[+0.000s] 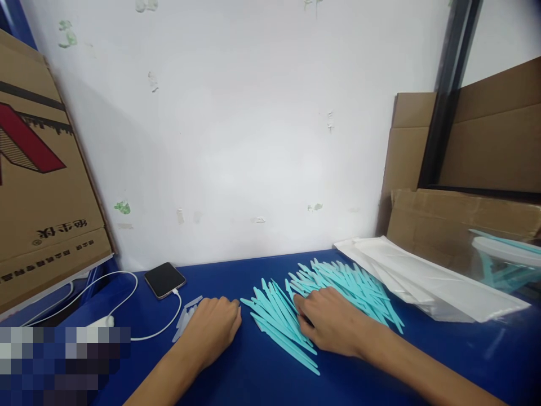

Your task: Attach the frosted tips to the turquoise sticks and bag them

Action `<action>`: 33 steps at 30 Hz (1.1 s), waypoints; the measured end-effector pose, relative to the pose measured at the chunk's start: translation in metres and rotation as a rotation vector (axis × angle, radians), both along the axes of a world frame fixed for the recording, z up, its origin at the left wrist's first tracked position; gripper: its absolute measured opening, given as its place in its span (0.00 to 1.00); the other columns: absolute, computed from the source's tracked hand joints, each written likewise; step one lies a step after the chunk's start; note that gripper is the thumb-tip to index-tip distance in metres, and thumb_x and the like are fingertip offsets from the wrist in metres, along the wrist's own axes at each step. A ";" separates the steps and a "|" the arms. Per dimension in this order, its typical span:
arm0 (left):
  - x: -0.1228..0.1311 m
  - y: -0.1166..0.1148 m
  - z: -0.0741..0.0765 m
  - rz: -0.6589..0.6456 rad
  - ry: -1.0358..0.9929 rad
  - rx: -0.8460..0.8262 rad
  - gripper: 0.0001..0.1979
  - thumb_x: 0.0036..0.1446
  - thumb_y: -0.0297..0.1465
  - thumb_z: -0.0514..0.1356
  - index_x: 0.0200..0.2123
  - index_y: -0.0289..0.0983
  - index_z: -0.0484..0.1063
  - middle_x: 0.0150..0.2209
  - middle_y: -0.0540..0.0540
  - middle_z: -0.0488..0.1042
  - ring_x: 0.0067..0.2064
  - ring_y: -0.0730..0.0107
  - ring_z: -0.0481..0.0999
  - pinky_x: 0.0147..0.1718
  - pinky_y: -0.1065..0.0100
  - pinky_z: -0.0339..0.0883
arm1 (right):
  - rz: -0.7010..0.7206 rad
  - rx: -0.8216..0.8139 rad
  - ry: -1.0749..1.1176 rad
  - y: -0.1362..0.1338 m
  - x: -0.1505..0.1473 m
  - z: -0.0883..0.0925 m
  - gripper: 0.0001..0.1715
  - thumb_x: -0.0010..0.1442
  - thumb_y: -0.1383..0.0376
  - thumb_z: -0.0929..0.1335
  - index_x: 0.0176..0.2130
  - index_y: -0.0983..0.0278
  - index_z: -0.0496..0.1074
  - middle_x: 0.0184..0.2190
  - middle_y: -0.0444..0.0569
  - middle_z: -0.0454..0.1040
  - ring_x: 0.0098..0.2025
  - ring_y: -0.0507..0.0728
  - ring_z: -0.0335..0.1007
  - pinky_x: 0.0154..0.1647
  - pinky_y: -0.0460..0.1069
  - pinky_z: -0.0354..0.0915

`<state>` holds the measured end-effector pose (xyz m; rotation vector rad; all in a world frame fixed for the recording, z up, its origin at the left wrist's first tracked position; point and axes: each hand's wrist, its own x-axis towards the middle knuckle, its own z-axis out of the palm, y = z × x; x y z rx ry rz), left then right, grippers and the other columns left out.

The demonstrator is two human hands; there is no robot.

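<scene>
A spread heap of thin turquoise plastic sticks [359,285] lies on the blue table [253,383]. My right hand [332,321] rests palm down on the heap's left part, fingers curled onto the sticks. My left hand [210,330] lies to the left of the heap with its fingers curled under, on top of a small bunch of clear plastic sleeves [186,318]. What the fingers of either hand grip is hidden beneath them.
A phone [164,279] with a white charging cable [127,293] lies at the back left. A stack of white bags [426,282] lies at the right. Cardboard boxes stand at the left [38,186] and right [448,225]. A clear container [507,265] sits far right.
</scene>
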<state>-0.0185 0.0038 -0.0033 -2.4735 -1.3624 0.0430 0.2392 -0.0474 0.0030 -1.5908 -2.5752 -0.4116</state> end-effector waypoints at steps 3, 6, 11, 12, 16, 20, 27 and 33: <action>0.001 0.001 0.002 -0.007 -0.026 0.030 0.22 0.71 0.31 0.43 0.33 0.36 0.74 0.31 0.40 0.78 0.33 0.54 0.80 0.30 0.62 0.64 | -0.030 0.020 0.030 0.000 -0.001 0.005 0.10 0.65 0.67 0.60 0.34 0.63 0.67 0.20 0.45 0.72 0.19 0.53 0.63 0.22 0.50 0.40; 0.003 0.000 0.007 -0.007 -0.038 0.058 0.23 0.72 0.33 0.41 0.34 0.36 0.74 0.33 0.41 0.77 0.33 0.56 0.80 0.29 0.65 0.62 | -0.043 0.076 0.095 0.003 -0.002 0.010 0.10 0.69 0.66 0.58 0.39 0.63 0.67 0.22 0.45 0.73 0.19 0.53 0.64 0.22 0.49 0.41; 0.004 0.001 0.009 -0.006 -0.086 0.028 0.20 0.73 0.34 0.41 0.42 0.37 0.72 0.39 0.42 0.77 0.35 0.59 0.80 0.29 0.67 0.62 | -0.024 0.122 0.227 0.007 0.001 0.011 0.11 0.72 0.64 0.58 0.39 0.62 0.66 0.24 0.43 0.75 0.21 0.53 0.67 0.22 0.48 0.45; 0.003 0.001 0.008 -0.010 -0.100 0.027 0.19 0.73 0.33 0.41 0.43 0.38 0.71 0.39 0.43 0.77 0.36 0.59 0.80 0.29 0.67 0.62 | -0.018 0.125 0.275 0.008 0.002 0.011 0.12 0.72 0.63 0.58 0.38 0.62 0.67 0.24 0.43 0.76 0.22 0.53 0.69 0.23 0.47 0.47; -0.002 0.005 0.003 0.008 -0.144 0.053 0.17 0.72 0.31 0.41 0.47 0.40 0.70 0.40 0.44 0.76 0.34 0.60 0.79 0.29 0.66 0.61 | 0.038 0.150 0.533 0.009 0.006 0.014 0.11 0.71 0.62 0.62 0.38 0.61 0.71 0.30 0.44 0.79 0.29 0.54 0.75 0.28 0.46 0.59; -0.005 0.008 0.001 0.037 -0.170 0.031 0.17 0.71 0.29 0.41 0.48 0.40 0.69 0.40 0.44 0.76 0.35 0.61 0.79 0.30 0.67 0.61 | 0.079 0.203 0.740 0.008 0.009 0.022 0.11 0.69 0.61 0.64 0.42 0.60 0.75 0.33 0.44 0.81 0.31 0.54 0.77 0.32 0.47 0.66; -0.004 0.006 0.004 0.036 -0.196 -0.012 0.17 0.69 0.26 0.42 0.47 0.41 0.68 0.40 0.43 0.75 0.37 0.62 0.78 0.32 0.67 0.63 | 0.145 0.325 0.952 0.002 0.006 0.031 0.13 0.68 0.59 0.65 0.40 0.60 0.78 0.35 0.45 0.82 0.32 0.55 0.78 0.31 0.47 0.71; -0.001 0.003 0.007 -0.027 -0.221 -0.034 0.17 0.68 0.25 0.42 0.48 0.42 0.68 0.40 0.44 0.74 0.36 0.64 0.77 0.33 0.68 0.63 | 0.206 0.369 0.939 0.001 0.003 0.025 0.11 0.68 0.62 0.65 0.41 0.60 0.78 0.32 0.44 0.82 0.29 0.52 0.78 0.27 0.45 0.69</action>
